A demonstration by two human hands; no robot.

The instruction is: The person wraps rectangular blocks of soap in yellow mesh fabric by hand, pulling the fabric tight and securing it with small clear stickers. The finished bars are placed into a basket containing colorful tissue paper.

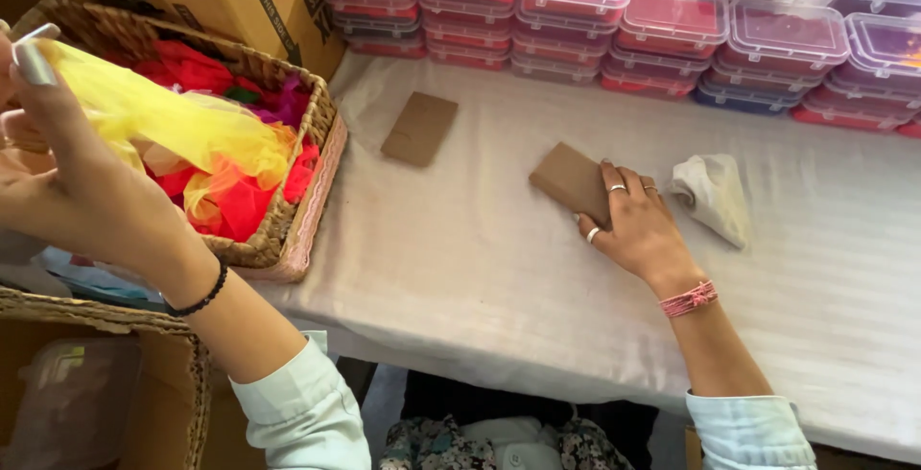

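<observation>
Sheer yellow fabric scarf (163, 115): it hangs from your raised left hand (53, 177), pinched between the fingers at the left edge of the view, and trails down into the woven wicker basket (312, 158) beside it. Your left wrist carries a thin black bracelet (201, 297). Nearest you, at lower left, sits an open brown cardboard box (115, 384). The basket holds more sheer fabric in red, orange and purple, and rests on the white cloth-covered table (460, 269). Your right hand (638, 225) lies flat and spread on the table, its fingers pressing on a small brown cardboard rectangle (573, 180); it grips nothing. A pink braided bracelet (689, 299) circles that wrist. Just beside the right hand lies a crumpled off-white cloth pouch (712, 192). A second brown cardboard rectangle (419, 128) lies well apart, nearer the basket. Farthest back, stacked clear plastic lidded boxes (624, 19) with red and purple contents line the table's far edge.
</observation>
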